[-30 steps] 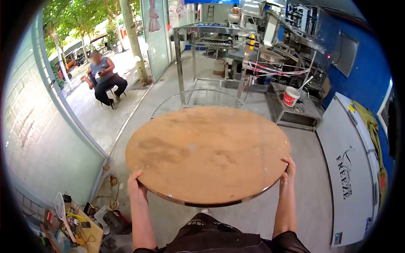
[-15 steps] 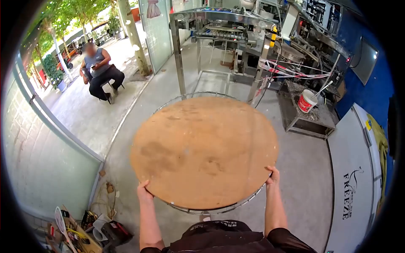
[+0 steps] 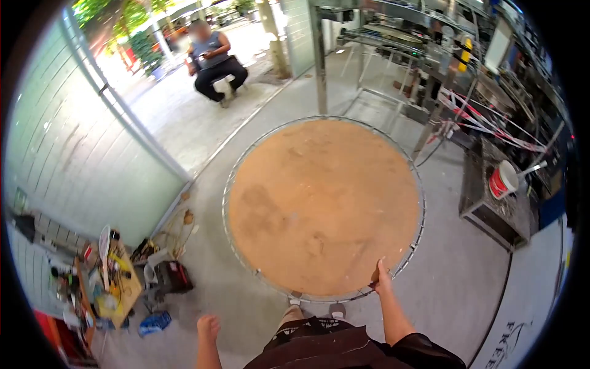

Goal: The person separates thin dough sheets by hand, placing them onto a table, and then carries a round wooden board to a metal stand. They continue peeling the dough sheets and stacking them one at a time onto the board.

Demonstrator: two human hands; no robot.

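The round wooden board (image 3: pixel 319 203), tan with dark stains, lies flat inside a round metal frame (image 3: pixel 423 203) of thin wire in front of me. My right hand (image 3: pixel 383 280) rests at the near right edge of the board, fingers stretched forward and thumb apart, touching the rim area. How far the fingers reach under the edge is hidden. My left hand (image 3: pixel 209 328) is off the board, low to the left of it, with its fingers curled in and nothing visible in them.
A metal machine stand (image 3: pixel 321 67) stands beyond the board. To the right, a low metal bench (image 3: pixel 485 215) carries a red-and-white bucket (image 3: pixel 503 179). Cluttered tools and boxes (image 3: pixel 117 280) lie at the left. A seated person (image 3: pixel 215 58) is outside the doorway. A white freezer (image 3: pixel 522 307) stands lower right.
My left hand has let go of the board and moved down, away from its edge. The board has settled level within the metal frame. My right hand has shifted nearer along the rim; the view has turned left.
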